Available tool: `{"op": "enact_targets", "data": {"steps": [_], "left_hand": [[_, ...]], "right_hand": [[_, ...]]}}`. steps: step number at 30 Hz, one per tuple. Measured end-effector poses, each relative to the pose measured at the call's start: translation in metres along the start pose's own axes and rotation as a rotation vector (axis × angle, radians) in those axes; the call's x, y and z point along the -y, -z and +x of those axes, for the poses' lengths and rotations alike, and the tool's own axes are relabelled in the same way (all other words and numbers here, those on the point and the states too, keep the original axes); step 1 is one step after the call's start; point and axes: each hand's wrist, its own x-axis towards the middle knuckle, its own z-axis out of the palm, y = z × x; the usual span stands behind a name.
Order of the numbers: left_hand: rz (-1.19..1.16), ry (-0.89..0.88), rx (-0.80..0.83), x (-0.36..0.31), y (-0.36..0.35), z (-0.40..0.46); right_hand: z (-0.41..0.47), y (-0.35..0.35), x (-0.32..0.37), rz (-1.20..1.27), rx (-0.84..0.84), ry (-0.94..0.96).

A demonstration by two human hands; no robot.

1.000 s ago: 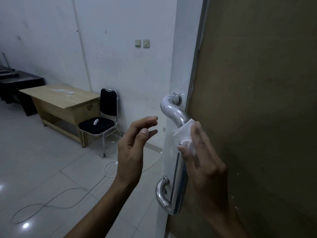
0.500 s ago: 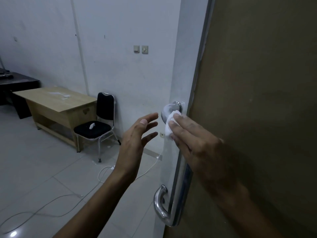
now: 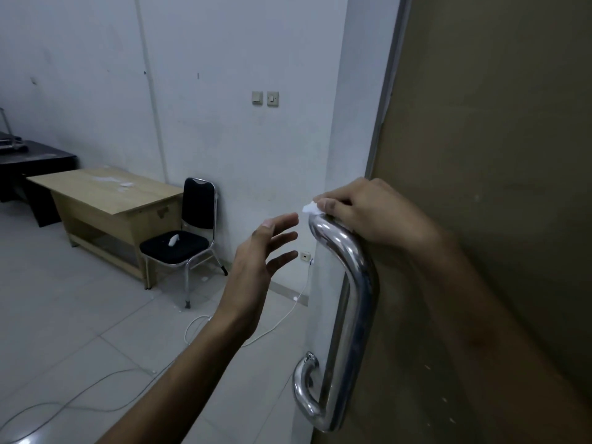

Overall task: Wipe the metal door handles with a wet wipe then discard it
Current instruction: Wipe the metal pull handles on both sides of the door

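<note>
Nearest, at lower right of the frame, the polished metal door handle (image 3: 355,302) runs up the edge of the brown door (image 3: 496,155) in a long bar that bends at both ends; it looks rigid, fixed and slick, so a wipe should slide along it easily and is best wrapped round the bar and drawn along its length. At its upper bend, right of centre, the right hand (image 3: 362,213) curls over the top with its fingers pinching a small white wet wipe (image 3: 310,207), of which only a crumpled corner pokes out past the fingertips. The wipe looks soft, limp and light, likely to bunch or tear if dragged hard, and is best held in a folded pad under the fingers. The left hand (image 3: 259,261), at centre frame, hangs free beside the handle with fingers spread and straight, holding nothing and touching nothing. How much of the wipe lies under the right palm is hidden, and the handle's upper mount is covered by that hand. Farther off, at middle left, stand a black chair (image 3: 189,238) and a wooden desk (image 3: 109,200); small pale things on both are too blurred to name. No bin is visible.
</note>
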Motion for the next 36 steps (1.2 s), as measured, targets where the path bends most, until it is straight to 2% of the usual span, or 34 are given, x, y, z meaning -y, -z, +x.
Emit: {"op": "enact_targets", "data": {"steps": [3, 7, 16, 20, 23, 26, 28, 31, 34, 36], "left_hand": [[-0.023, 0.009, -0.017, 0.000, 0.005, -0.001], [-0.019, 0.004, -0.015, 0.002, 0.013, -0.001], [0.085, -0.058, -0.027, -0.005, 0.019, 0.005], [0.249, -0.175, -0.033, -0.022, 0.010, 0.014], [0.330, -0.237, 0.029, -0.037, -0.001, 0.023], [0.423, -0.205, 0.154, -0.039, -0.012, 0.016], [0.450, -0.199, 0.219, -0.033, -0.017, 0.002], [0.463, -0.208, 0.227, -0.024, -0.019, -0.016], [0.477, -0.199, 0.231, -0.025, -0.020, -0.022], [0.521, -0.194, 0.206, -0.027, -0.023, -0.022]], "right_hand": [[-0.014, -0.006, -0.005, 0.092, -0.083, 0.095], [-0.034, -0.010, -0.005, 0.169, -0.042, 0.223], [0.008, 0.000, -0.005, -0.137, -0.025, 0.070], [0.008, 0.009, 0.008, -0.075, 0.058, 0.075], [0.000, 0.013, 0.015, -0.096, 0.107, 0.154], [-0.015, 0.015, 0.014, -0.135, 0.043, 0.229], [-0.027, 0.013, 0.010, -0.070, -0.005, 0.261], [-0.042, 0.008, -0.001, 0.113, -0.065, 0.266], [-0.050, 0.008, -0.011, 0.388, -0.012, 0.218], [-0.053, 0.006, -0.016, 0.461, -0.014, 0.206]]}}
